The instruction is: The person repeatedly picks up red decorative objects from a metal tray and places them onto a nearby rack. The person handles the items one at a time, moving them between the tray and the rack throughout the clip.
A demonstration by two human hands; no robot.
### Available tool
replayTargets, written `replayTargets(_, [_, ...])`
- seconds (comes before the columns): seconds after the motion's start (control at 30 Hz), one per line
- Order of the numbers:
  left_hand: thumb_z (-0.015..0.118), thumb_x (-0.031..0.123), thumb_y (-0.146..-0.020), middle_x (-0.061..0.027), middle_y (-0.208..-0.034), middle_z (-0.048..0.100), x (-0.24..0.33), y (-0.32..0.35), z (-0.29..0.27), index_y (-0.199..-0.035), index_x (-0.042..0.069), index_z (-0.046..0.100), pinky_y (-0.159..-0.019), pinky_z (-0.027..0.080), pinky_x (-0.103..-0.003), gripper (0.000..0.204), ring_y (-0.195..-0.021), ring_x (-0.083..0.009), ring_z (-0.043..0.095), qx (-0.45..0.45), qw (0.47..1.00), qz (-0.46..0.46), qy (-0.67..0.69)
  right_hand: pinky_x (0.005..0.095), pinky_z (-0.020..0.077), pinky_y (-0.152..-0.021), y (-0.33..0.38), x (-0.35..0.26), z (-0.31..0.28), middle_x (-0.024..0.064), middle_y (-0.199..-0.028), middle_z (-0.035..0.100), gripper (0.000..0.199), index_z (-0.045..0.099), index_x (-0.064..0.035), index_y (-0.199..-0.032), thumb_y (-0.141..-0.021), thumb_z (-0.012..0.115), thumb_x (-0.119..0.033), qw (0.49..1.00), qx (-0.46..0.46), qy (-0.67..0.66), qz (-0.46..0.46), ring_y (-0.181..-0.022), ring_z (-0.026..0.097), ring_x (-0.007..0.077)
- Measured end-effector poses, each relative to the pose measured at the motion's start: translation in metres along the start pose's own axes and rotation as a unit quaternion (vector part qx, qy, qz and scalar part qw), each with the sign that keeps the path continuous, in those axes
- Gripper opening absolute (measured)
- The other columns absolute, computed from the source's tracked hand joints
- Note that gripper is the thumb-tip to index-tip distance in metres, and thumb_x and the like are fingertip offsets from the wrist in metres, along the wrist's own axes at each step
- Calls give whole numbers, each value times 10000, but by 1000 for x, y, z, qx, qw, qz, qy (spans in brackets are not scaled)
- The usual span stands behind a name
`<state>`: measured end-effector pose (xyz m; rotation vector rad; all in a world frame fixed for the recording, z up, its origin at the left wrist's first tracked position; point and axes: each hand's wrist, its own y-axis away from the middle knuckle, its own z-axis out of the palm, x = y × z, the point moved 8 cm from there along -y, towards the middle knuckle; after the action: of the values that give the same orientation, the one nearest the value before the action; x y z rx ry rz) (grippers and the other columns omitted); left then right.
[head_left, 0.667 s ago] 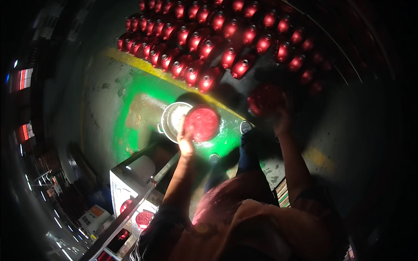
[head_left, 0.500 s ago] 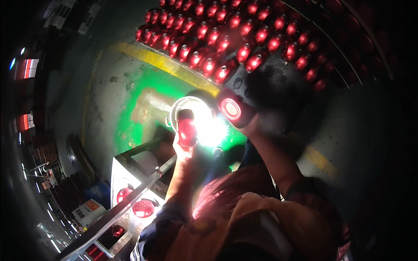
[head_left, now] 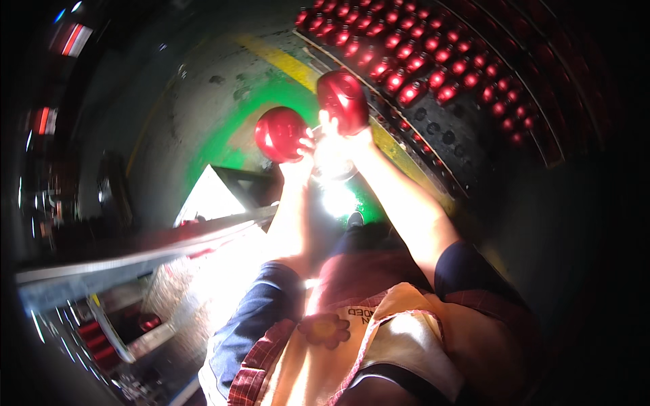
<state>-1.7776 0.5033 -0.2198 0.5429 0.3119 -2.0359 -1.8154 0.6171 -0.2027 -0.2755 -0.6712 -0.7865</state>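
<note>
In my left hand [head_left: 298, 162] is a glossy red metal cylinder [head_left: 279, 133] with a rounded body, its fingers round the side nearest me. My right hand [head_left: 352, 141] grips a second red metal cylinder [head_left: 342, 101], held slightly farther out and to the right. The two cylinders are close together but apart. Glare washes out parts of both hands. Just below and between them shines a very bright round light [head_left: 333, 159], its rim partly visible; what it belongs to is hard to make out.
Rows of similar red cylinders with small necks [head_left: 406, 51] stand at the far right beside a yellow floor line [head_left: 288, 64]. To my left are a metal rail [head_left: 135, 260] and a white, box-like frame [head_left: 210, 196]. My shoe [head_left: 355, 219] shows on the floor.
Both hands have moved farther out and closer together, each keeping its cylinder. The right cylinder has turned from showing its ringed end to showing its side. The view has shifted.
</note>
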Motion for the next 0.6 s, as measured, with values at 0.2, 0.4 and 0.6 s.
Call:
replayTargets(0.2, [556, 460, -958, -212, -1364, 486, -71, 105, 19, -1422, 84, 449, -822, 564, -421, 607, -1119, -321, 579, -50, 990, -2, -128, 523, 545, -851, 77, 29, 3, 271, -1444, 393, 738, 410, -31, -1447, -896, 633, -468, 986, -52, 146, 67, -1249, 489, 418])
replayTargets(0.4, [625, 351, -937, -183, -1345, 519, -85, 338, 8, -1406, 67, 495, -927, 517, -388, 564, -1164, -285, 571, 265, 777, 298, -488, 511, 409, -1113, 238, 46, -63, 134, -1483, 470, 585, 388, -89, -1494, -964, 534, -291, 814, 166, 530, -169, -1331, 492, 307])
replayTargets(0.6, [694, 243, -916, -155, -1325, 551, -85, 588, 91, -1389, 50, 542, -1032, 470, -354, 534, -1210, -249, 563, 472, 307, 444, -697, 376, 385, -1106, 189, 253, -109, 139, -1387, 510, 604, 460, -38, -1436, -846, 586, -15, 601, 85, 790, -85, -1257, 510, 248])
